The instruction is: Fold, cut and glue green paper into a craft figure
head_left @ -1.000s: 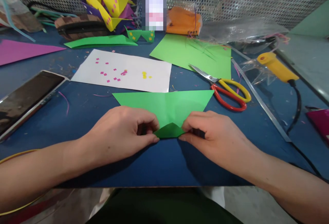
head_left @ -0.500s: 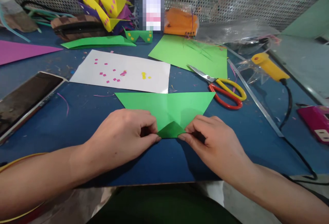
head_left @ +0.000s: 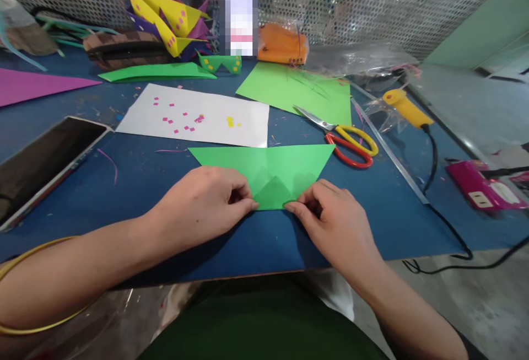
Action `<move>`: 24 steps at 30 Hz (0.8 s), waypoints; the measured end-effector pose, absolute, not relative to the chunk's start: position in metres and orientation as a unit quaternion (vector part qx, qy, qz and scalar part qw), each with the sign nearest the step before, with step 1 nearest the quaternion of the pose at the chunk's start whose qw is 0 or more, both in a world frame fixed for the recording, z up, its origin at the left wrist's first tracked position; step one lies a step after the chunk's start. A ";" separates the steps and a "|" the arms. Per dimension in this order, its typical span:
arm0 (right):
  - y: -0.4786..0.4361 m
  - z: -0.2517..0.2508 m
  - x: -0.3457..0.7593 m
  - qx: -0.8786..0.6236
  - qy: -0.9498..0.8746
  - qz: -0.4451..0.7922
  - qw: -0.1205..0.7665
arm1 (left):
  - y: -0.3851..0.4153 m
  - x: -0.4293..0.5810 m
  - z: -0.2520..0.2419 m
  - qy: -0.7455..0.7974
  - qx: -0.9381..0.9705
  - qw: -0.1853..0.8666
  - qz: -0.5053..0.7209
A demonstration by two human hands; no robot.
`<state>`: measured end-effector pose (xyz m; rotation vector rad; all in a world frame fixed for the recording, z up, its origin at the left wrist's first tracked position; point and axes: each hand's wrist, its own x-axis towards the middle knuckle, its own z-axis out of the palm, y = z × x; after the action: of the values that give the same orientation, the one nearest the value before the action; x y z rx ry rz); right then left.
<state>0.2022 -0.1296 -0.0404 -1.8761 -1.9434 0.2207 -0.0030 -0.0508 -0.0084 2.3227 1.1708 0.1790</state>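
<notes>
A green sheet of paper [head_left: 268, 164] lies in front of me, wide at the far edge and narrowing toward me, with a small triangular flap folded up at its near edge. My left hand [head_left: 210, 197] pinches the near left corner between thumb and fingers. At the near right corner, my right hand [head_left: 330, 211] pinches the paper the same way. Scissors [head_left: 336, 131] with one red and one yellow handle lie just beyond its right corner. Behind it is a white sheet [head_left: 223, 128] bearing small pink and yellow paper bits.
A phone [head_left: 49, 156] lies at left, near a purple paper [head_left: 41, 85]. Light green paper [head_left: 306, 87], a yellow glue gun [head_left: 407, 107] and a pink power strip [head_left: 481, 186] are on the right. Folded yellow paper pieces [head_left: 173, 23] and an orange packet [head_left: 283, 44] stand along the mesh.
The view has shifted, bringing more of the power strip into sight. The small flap now lies flatter against the green paper. Both hands keep their pinch on its near corners.
</notes>
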 end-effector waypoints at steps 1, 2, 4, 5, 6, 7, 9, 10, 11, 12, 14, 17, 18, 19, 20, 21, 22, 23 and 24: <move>-0.129 -0.040 0.202 -0.680 -0.697 0.079 0.214 | -0.052 -0.003 -0.009 0.434 0.862 0.255 0.065; -0.129 -0.040 0.202 -0.681 -0.696 0.079 0.214 | -0.052 -0.003 -0.010 0.433 0.865 0.247 0.064; -0.129 -0.040 0.203 -0.683 -0.695 0.077 0.212 | -0.053 -0.004 -0.011 0.432 0.870 0.231 0.060; -0.129 -0.040 0.203 -0.684 -0.694 0.076 0.209 | -0.053 -0.004 -0.011 0.433 0.872 0.220 0.056; -0.129 -0.041 0.203 -0.686 -0.693 0.074 0.207 | -0.053 -0.004 -0.011 0.434 0.875 0.208 0.051; -0.129 -0.041 0.203 -0.688 -0.692 0.073 0.204 | -0.052 -0.004 -0.012 0.434 0.878 0.196 0.047; -0.128 -0.041 0.204 -0.692 -0.690 0.071 0.199 | -0.052 -0.004 -0.011 0.432 0.884 0.175 0.038; -0.128 -0.042 0.204 -0.693 -0.690 0.070 0.197 | -0.052 -0.004 -0.011 0.430 0.886 0.170 0.032; -0.128 -0.042 0.204 -0.692 -0.691 0.069 0.196 | -0.052 -0.003 -0.010 0.428 0.888 0.167 0.025; -0.128 -0.042 0.204 -0.691 -0.693 0.068 0.195 | -0.052 -0.003 -0.010 0.427 0.889 0.166 0.017; -0.127 -0.043 0.205 -0.688 -0.696 0.064 0.193 | -0.052 -0.004 -0.009 0.423 0.892 0.160 0.001; -0.128 -0.043 0.205 -0.686 -0.700 0.061 0.190 | -0.053 -0.005 -0.010 0.403 0.906 0.126 -0.007; -0.128 -0.043 0.205 -0.685 -0.701 0.061 0.190 | -0.053 -0.005 -0.010 0.390 0.915 0.105 0.001; -0.128 -0.043 0.205 -0.684 -0.702 0.060 0.190 | -0.053 -0.005 -0.011 0.373 0.924 0.084 0.015; -0.128 -0.042 0.205 -0.683 -0.702 0.060 0.190 | -0.054 -0.005 -0.011 0.350 0.934 0.066 0.035; -0.128 -0.042 0.204 -0.683 -0.702 0.061 0.190 | -0.054 -0.005 -0.012 0.318 0.945 0.054 0.056; -0.128 -0.042 0.204 -0.683 -0.702 0.064 0.191 | -0.055 -0.005 -0.013 0.278 0.957 0.049 0.072; -0.128 -0.043 0.204 -0.682 -0.702 0.068 0.193 | -0.056 -0.004 -0.014 0.236 0.967 0.049 0.080; -0.128 -0.043 0.204 -0.682 -0.701 0.072 0.196 | -0.057 -0.004 -0.015 0.199 0.975 0.049 0.080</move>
<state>0.2042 -0.1278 -0.0429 -1.9094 -1.9640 0.2023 -0.0042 -0.0567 -0.0146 2.9726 0.6061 0.2448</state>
